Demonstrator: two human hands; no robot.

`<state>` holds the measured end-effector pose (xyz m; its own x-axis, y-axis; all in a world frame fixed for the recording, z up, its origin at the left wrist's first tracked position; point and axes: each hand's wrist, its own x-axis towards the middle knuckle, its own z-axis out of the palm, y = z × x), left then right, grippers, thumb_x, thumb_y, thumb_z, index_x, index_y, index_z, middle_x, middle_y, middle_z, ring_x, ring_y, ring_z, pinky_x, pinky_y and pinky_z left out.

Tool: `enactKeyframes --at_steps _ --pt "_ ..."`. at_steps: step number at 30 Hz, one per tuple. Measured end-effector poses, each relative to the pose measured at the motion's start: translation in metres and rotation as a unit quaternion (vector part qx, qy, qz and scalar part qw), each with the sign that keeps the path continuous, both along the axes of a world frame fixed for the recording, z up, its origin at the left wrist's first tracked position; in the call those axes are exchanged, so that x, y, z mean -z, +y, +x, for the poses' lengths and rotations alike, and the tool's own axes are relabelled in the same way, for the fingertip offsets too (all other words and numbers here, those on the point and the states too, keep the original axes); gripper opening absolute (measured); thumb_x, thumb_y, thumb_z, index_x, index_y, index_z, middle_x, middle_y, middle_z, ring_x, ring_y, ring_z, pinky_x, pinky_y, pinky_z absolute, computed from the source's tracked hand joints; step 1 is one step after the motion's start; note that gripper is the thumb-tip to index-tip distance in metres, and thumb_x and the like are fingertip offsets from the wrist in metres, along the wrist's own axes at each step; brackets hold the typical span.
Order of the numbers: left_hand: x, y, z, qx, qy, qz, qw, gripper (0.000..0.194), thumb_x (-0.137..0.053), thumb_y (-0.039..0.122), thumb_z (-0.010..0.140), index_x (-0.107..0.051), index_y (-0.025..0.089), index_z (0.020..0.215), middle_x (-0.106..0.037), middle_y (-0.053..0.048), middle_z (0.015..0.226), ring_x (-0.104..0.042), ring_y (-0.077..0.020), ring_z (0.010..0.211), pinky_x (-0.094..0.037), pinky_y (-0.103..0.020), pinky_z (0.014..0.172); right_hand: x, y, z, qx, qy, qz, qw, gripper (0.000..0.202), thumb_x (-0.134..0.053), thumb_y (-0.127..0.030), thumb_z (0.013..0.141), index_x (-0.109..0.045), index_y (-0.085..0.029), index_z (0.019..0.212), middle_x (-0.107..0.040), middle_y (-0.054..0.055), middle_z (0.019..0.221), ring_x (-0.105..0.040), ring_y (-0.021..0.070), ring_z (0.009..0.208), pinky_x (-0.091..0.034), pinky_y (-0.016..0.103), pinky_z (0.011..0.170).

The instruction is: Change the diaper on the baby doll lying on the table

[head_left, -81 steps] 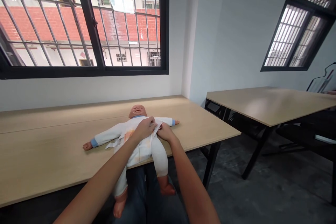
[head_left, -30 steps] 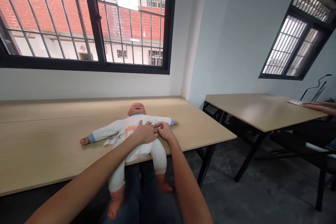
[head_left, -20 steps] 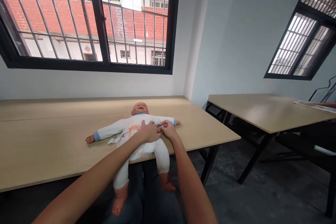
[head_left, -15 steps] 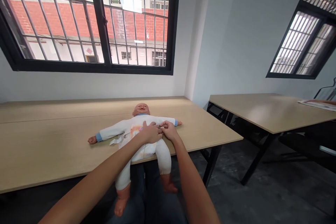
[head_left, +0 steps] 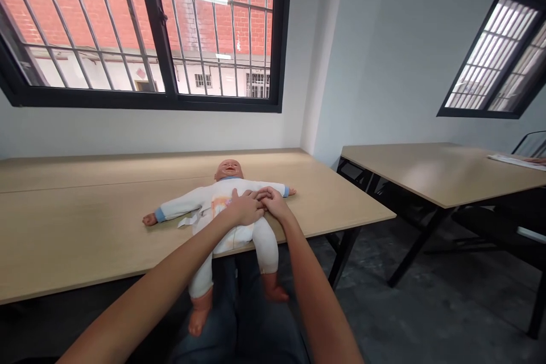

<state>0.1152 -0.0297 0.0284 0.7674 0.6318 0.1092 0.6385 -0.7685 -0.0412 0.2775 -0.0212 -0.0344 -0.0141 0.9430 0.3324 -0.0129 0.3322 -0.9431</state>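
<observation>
A baby doll (head_left: 267,239) in a white outfit with blue cuffs lies face up at the table's front edge, its legs hanging over. A white diaper with an orange print (head_left: 234,237) is around its waist. My left hand (head_left: 246,209) rests on the doll's belly, thumb apart and the other fingers toward the right. At the doll's side on the right, my right hand (head_left: 274,203) has its fingers bent in and touching my left fingertips. What lies between the fingertips is too small to make out. A white tab (head_left: 187,220) sticks out at the diaper's left side.
The doll lies on a light wooden table (head_left: 85,233) below a barred window. Across a gap to the right stands a second table (head_left: 426,173), with a person's hand (head_left: 535,160) over white sheets at its far right. My legs are under the near table.
The view has tilted slightly, so the tables and doll appear a little higher. My right fingers have shifted slightly closer over my left fingertips. The doll lies as before.
</observation>
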Motion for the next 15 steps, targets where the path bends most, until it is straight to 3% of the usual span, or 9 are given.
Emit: enactKeyframes --at_steps 4,15 --pt "-0.0003 -0.0016 0.001 -0.013 -0.001 -0.003 1.0 0.04 -0.032 0.045 0.097 -0.069 0.033 0.107 -0.054 -0.007 0.137 -0.042 -0.0303 0.127 -0.014 -0.077 0.102 -0.0014 -0.0007 -0.0015 -0.004 0.015 -0.017 1.0 0.03 -0.051 -0.014 0.062 -0.057 -0.017 0.092 -0.068 0.004 0.088 -0.061 0.0141 0.076 -0.047 0.021 0.06" --pt "-0.0029 -0.002 0.002 -0.013 0.002 -0.01 1.0 0.041 -0.033 0.045 0.096 -0.07 0.033 0.105 -0.055 -0.006 0.138 -0.042 -0.0324 0.127 -0.016 -0.077 0.101 0.0008 0.0007 0.0008 0.0 0.013 -0.034 0.999 0.027 -0.055 -0.018 0.067 -0.059 -0.017 0.094 -0.066 0.002 0.081 -0.058 0.012 0.063 -0.043 0.022 0.052"
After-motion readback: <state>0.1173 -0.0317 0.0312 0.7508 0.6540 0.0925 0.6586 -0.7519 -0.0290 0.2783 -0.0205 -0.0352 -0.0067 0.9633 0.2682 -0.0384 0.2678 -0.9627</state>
